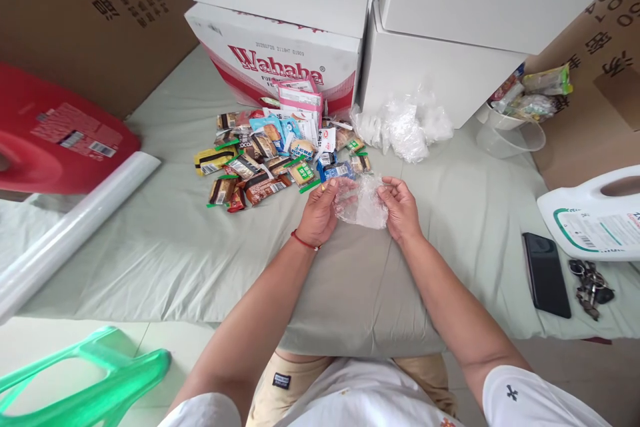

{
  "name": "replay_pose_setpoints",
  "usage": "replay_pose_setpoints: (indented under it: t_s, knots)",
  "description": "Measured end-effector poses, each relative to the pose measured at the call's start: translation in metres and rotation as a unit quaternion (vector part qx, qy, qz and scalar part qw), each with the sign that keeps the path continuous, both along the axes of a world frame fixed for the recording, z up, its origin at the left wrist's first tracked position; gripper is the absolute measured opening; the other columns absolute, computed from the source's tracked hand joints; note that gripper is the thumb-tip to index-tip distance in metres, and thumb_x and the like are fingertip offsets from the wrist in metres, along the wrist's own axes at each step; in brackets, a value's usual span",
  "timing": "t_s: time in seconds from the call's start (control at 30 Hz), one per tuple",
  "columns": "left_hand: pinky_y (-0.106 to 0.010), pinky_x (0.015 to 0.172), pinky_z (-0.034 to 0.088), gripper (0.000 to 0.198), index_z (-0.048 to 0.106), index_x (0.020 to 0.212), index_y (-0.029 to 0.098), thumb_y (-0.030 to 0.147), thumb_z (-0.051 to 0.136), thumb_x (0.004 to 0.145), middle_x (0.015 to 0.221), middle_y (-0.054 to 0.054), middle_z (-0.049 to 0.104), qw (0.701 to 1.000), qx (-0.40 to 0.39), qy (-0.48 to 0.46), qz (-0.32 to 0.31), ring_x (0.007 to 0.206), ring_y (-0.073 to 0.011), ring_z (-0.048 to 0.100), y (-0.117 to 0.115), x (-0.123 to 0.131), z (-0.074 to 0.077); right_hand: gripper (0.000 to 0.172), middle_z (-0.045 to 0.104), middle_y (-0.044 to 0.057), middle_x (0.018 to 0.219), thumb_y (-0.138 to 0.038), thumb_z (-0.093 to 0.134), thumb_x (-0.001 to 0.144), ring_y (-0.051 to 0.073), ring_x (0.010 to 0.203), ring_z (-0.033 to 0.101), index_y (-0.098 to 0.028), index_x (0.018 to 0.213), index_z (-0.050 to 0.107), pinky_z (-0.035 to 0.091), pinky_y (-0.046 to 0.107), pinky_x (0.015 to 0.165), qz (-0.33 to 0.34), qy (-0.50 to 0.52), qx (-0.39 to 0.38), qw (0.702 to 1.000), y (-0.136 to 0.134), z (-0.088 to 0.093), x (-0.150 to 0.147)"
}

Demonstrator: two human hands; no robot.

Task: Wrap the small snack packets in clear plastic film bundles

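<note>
A crinkled clear plastic cover with a gathered-looking edge is stretched between my two hands over the cloth-covered surface. My left hand, with a red string bracelet at the wrist, pinches its left side. On the opposite side, the thumb and fingers of my right hand grip the edge. Just beyond my left hand lies a heap of small wrapped snacks, with brown, blue, yellow and green packets. Behind the cover rests a loose pile of similar clear plastic.
A Wahaha carton and white boxes stand at the back. At left are a red jug and a plastic film roll. On the right: clear tub, white jug, phone, keys. A green stool stands below.
</note>
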State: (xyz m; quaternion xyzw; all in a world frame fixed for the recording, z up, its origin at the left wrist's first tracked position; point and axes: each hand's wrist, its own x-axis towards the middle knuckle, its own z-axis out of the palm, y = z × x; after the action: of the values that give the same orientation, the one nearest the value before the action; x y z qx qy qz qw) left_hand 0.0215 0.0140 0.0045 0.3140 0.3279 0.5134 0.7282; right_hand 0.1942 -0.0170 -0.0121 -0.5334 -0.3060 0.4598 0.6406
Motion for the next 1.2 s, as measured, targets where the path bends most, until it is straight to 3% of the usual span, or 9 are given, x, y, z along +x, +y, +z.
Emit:
replay_pose_setpoints:
  t_s: [0.1, 0.27, 0.4, 0.67, 0.77, 0.9, 0.97, 1.1, 1.2]
  knots:
    - [-0.039, 0.089, 0.062, 0.039, 0.073, 0.097, 0.019, 0.054, 0.082, 0.081, 0.111, -0.010, 0.077, 0.997, -0.042, -0.055, -0.018, 0.112, -0.0275, 0.072, 0.003, -0.004, 0.001, 0.043, 0.063, -0.004, 0.075, -0.053, 0.088, 0.069, 0.012, 0.066, 0.053, -0.023, 0.094, 0.068, 0.046, 0.025, 0.061, -0.008, -0.008, -0.007, 1.000, -0.001, 0.001, 0.000]
    - [-0.041, 0.098, 0.062, 0.032, 0.072, 0.106, 0.020, 0.048, 0.071, 0.093, 0.130, -0.011, 0.073, 0.991, -0.094, -0.095, 0.005, 0.125, -0.0276, 0.068, 0.012, -0.010, -0.001, 0.039, 0.063, -0.002, 0.083, -0.053, 0.086, 0.071, 0.013, 0.073, 0.054, -0.024, 0.090, 0.069, 0.048, 0.025, 0.060, 0.016, -0.027, 0.008, 0.999, -0.004, 0.008, -0.001]
    - [-0.043, 0.102, 0.061, 0.030, 0.072, 0.106, 0.019, 0.047, 0.066, 0.096, 0.129, -0.010, 0.074, 0.989, -0.097, -0.106, 0.025, 0.131, -0.0284, 0.065, 0.018, -0.016, -0.001, 0.032, 0.063, -0.002, 0.089, -0.043, 0.088, 0.069, 0.012, 0.076, 0.055, -0.026, 0.088, 0.068, 0.048, 0.022, 0.059, -0.012, 0.020, 0.026, 0.999, -0.004, 0.017, 0.006]
    - [-0.045, 0.108, 0.057, 0.031, 0.072, 0.111, 0.021, 0.045, 0.054, 0.103, 0.130, -0.009, 0.074, 0.985, -0.076, -0.134, 0.080, 0.139, -0.0250, 0.059, 0.029, -0.036, 0.005, 0.028, 0.061, -0.006, 0.070, -0.027, 0.085, 0.064, 0.004, 0.048, 0.037, -0.024, 0.081, 0.063, 0.026, 0.015, 0.036, -0.035, 0.175, 0.017, 0.984, 0.001, 0.030, 0.050]
    - [-0.043, 0.106, 0.058, 0.035, 0.072, 0.116, 0.021, 0.047, 0.053, 0.103, 0.128, -0.010, 0.074, 0.986, -0.067, -0.133, 0.079, 0.139, -0.0256, 0.058, 0.031, -0.041, 0.005, 0.025, 0.054, -0.007, 0.061, -0.024, 0.080, 0.062, 0.004, 0.043, 0.032, -0.022, 0.078, 0.061, 0.022, 0.014, 0.033, -0.005, 0.202, 0.011, 0.979, 0.000, 0.033, 0.065]
    - [-0.032, 0.090, 0.062, 0.034, 0.072, 0.119, 0.020, 0.044, 0.054, 0.103, 0.125, -0.010, 0.076, 0.985, -0.074, -0.140, 0.074, 0.131, -0.0235, 0.065, 0.034, -0.042, 0.002, 0.020, 0.046, -0.008, 0.054, -0.026, 0.076, 0.063, 0.005, 0.042, 0.030, -0.022, 0.077, 0.062, 0.020, 0.015, 0.033, 0.063, 0.198, 0.016, 0.978, -0.003, 0.039, 0.072]
    - [-0.028, 0.082, 0.062, 0.029, 0.073, 0.114, 0.020, 0.041, 0.058, 0.101, 0.123, -0.008, 0.077, 0.984, -0.080, -0.134, 0.081, 0.121, -0.0217, 0.070, 0.035, -0.041, -0.001, 0.021, 0.053, -0.006, 0.058, -0.026, 0.077, 0.062, 0.005, 0.045, 0.036, -0.021, 0.076, 0.062, 0.026, 0.014, 0.036, 0.052, 0.180, 0.018, 0.982, -0.004, 0.043, 0.074]
    - [-0.028, 0.080, 0.060, 0.011, 0.071, 0.094, 0.021, 0.031, 0.073, 0.091, 0.108, -0.004, 0.080, 0.983, -0.064, -0.131, 0.115, 0.100, -0.0196, 0.076, 0.037, -0.037, -0.005, 0.024, 0.069, 0.000, 0.072, -0.024, 0.080, 0.059, 0.004, 0.048, 0.040, -0.020, 0.075, 0.062, 0.029, 0.014, 0.039, 0.006, 0.131, -0.027, 0.991, -0.013, 0.049, 0.081]
    - [-0.025, 0.068, 0.057, 0.020, 0.064, 0.080, 0.021, 0.025, 0.083, 0.081, 0.093, -0.001, 0.079, 0.982, -0.044, -0.124, 0.132, 0.082, -0.0164, 0.074, 0.036, -0.034, -0.006, 0.022, 0.072, 0.003, 0.076, -0.026, 0.081, 0.065, 0.004, 0.047, 0.038, -0.020, 0.077, 0.064, 0.027, 0.015, 0.039, -0.011, 0.060, -0.063, 0.996, -0.035, 0.055, 0.084]
